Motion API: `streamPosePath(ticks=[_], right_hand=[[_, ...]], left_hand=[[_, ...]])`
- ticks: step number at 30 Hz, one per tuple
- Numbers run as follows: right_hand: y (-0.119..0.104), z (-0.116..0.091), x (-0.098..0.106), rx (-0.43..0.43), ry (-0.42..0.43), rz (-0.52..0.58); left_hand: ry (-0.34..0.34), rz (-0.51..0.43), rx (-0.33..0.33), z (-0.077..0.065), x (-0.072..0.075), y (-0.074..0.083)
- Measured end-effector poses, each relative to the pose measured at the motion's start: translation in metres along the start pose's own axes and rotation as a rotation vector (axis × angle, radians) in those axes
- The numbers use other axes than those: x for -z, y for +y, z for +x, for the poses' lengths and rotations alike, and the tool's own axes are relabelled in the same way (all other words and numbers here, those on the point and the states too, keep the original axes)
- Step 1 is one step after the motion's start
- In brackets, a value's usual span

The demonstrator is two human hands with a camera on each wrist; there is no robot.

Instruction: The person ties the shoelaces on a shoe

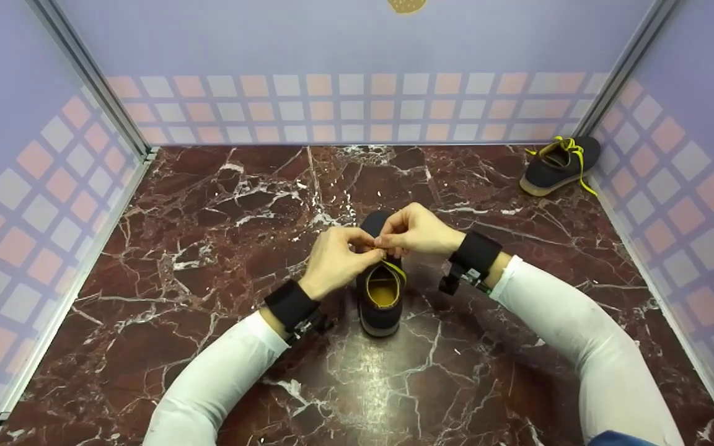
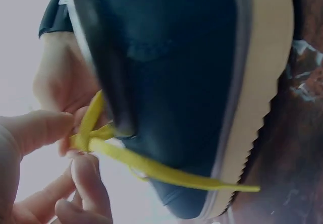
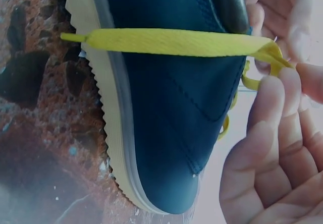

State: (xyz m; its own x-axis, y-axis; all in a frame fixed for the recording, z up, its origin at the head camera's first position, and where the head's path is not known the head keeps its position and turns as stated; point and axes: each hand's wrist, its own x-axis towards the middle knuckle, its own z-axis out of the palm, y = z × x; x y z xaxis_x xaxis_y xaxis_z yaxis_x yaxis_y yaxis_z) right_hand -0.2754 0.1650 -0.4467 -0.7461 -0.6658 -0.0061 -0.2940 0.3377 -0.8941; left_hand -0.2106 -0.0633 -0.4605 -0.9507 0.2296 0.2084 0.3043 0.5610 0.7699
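Note:
A dark shoe with a yellow insole stands on the marbled surface, toe away from me. Both hands meet over its tongue. My left hand pinches the yellow shoelace between thumb and fingertips. From the other side my right hand pinches the same lace, fingers bent, right beside the left fingertips. In the right wrist view one lace end hangs across the shoe's side down past the pale ridged sole. The lace crosses itself between the fingers, which partly hide the crossing.
A second dark shoe with loose yellow laces stands in the far right corner by the wall. Lilac panels with pink and white squares enclose the back and both sides of the marbled surface. Small white flecks lie beyond the near shoe.

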Motion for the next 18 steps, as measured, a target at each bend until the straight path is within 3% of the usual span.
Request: streamPosePath(ticks=[10, 18], right_hand=[[0.0020, -0.0035, -0.0016, 0.022, 0.063, -0.028], [0.0009, -0.0059, -0.0038, 0.074, 0.097, -0.084]], left_hand=[[0.059, 0.040, -0.042, 0.0021, -0.0085, -0.0026], [0.038, -0.039, -0.020, 0.0048, -0.0090, -0.0049]])
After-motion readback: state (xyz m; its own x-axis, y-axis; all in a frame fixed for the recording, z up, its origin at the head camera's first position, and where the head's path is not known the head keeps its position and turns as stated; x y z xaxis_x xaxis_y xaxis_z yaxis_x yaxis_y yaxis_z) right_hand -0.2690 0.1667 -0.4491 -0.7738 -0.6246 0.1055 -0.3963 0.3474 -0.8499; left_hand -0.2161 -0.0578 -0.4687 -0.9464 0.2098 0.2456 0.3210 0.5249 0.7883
